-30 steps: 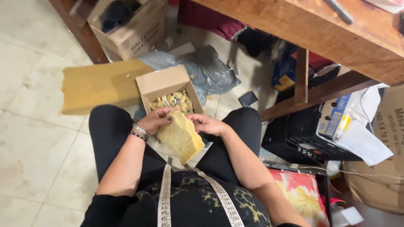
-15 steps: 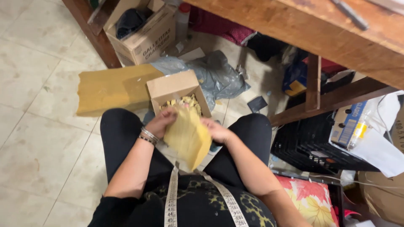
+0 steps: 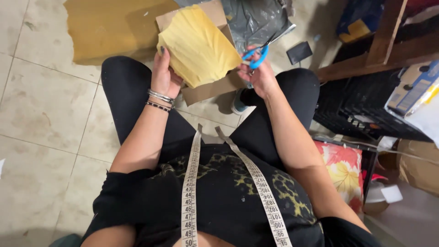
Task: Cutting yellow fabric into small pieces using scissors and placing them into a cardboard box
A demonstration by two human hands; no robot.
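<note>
Blue-handled scissors (image 3: pixel 257 54) have now appeared in the right hand (image 3: pixel 260 75), while the left hand (image 3: pixel 164 75) still grips the crinkled yellow fabric piece (image 3: pixel 199 45).

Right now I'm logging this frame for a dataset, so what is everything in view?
cloth: one, yellow, held up over the box
scissors: one pair, blue handles, in right hand
box: one, brown cardboard, on floor under cloth
cardboard sheet: one, tan, on floor, top left
plastic bag: one, grey, beyond box
crate: one, black, at right
cushion: one, floral red, lower right
tape measure: one, white, round neck
bracelets: several, left wrist
left hand: holds cloth
right hand: holds scissors
</note>
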